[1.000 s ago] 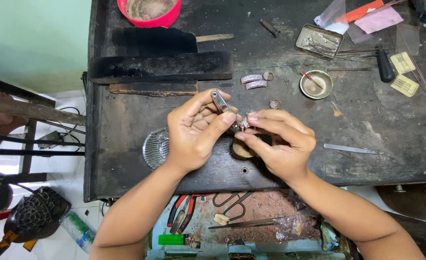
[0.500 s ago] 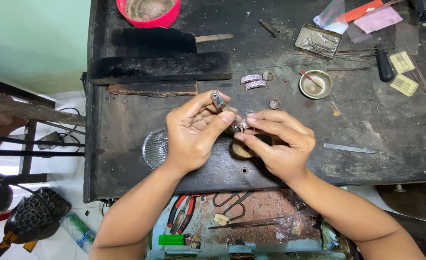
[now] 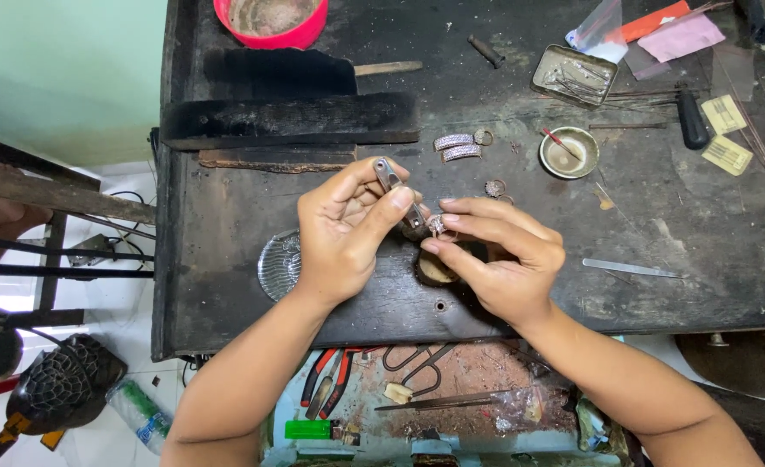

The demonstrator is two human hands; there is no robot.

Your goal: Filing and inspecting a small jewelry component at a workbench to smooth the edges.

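Note:
My left hand (image 3: 348, 225) grips a small metal tool (image 3: 388, 175) whose tip meets a tiny sparkling jewellery piece (image 3: 437, 225). My right hand (image 3: 499, 251) pinches that piece between thumb and forefinger. Both hands meet over the front middle of a dark, worn workbench (image 3: 227, 216). Under my right hand a round wooden peg (image 3: 434, 270) shows partly. Two curved stone-set bands (image 3: 457, 147) and a small ring (image 3: 484, 137) lie just behind the hands.
A clear glass dish (image 3: 279, 264) sits left of my left hand. A small metal bowl (image 3: 569, 152), an open tin (image 3: 574, 74), a red bowl (image 3: 270, 19) and black blocks (image 3: 287, 117) lie further back. A metal strip (image 3: 631, 269) is at right. Pliers (image 3: 326, 380) and scissors lie in the drawer below.

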